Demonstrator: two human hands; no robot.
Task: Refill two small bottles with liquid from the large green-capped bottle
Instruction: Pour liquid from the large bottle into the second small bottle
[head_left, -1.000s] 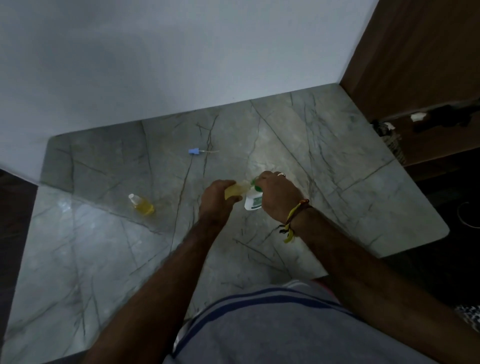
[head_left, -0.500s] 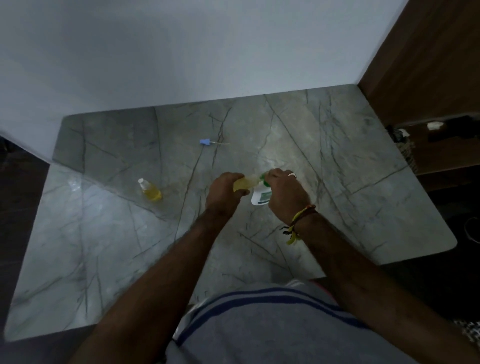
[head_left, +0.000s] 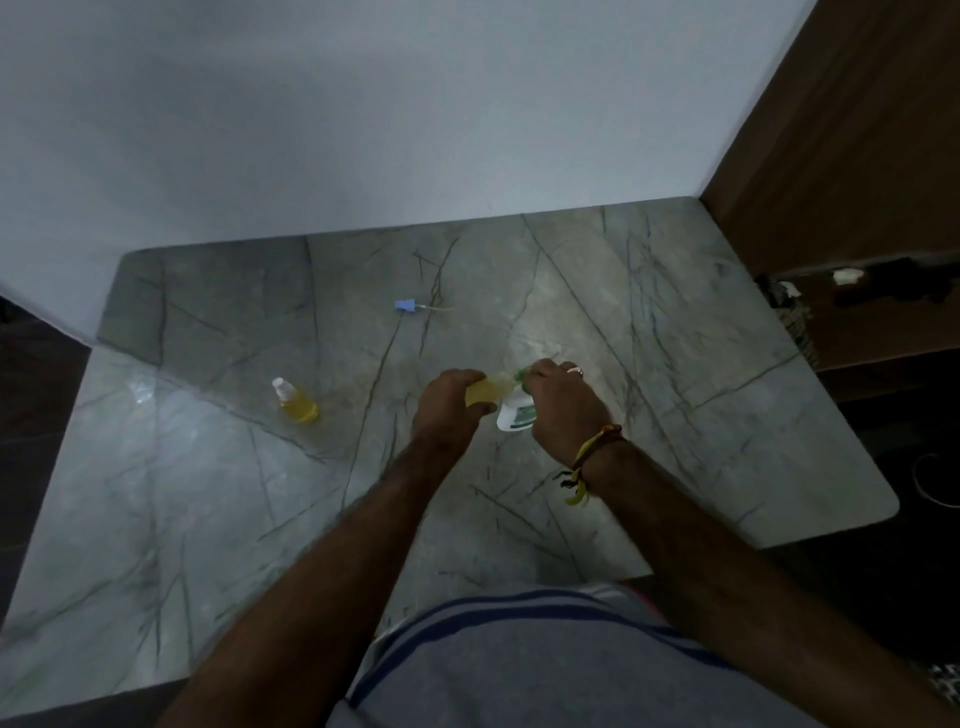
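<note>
Left hand (head_left: 451, 399) gripping a small yellow bottle (head_left: 488, 391) tipped sideways at bench (head_left: 675, 364) centre, fingers curled round it. Right hand (head_left: 563, 408) clutching the white bottle (head_left: 514, 415), green cap (head_left: 519, 375) against the small one's mouth. Second small bottle (head_left: 296, 401) upright at nine o'clock, well apart.

I see a grey-green marbled surface (head_left: 675, 338) crossed by dark veins. The small bottle (head_left: 296, 401) on it holds yellow liquid under a white cap. The bottle in my left hand (head_left: 451, 400) is pale yellow (head_left: 485, 391); the large bottle (head_left: 514, 415) looks white with a green label, though it's dim. A blue-tipped needle cap (head_left: 406, 305) lies near the pale wall (head_left: 363, 114). My wristband (head_left: 589, 457) is yellow and brown; my shirt (head_left: 545, 670) grey with blue stripes.
</note>
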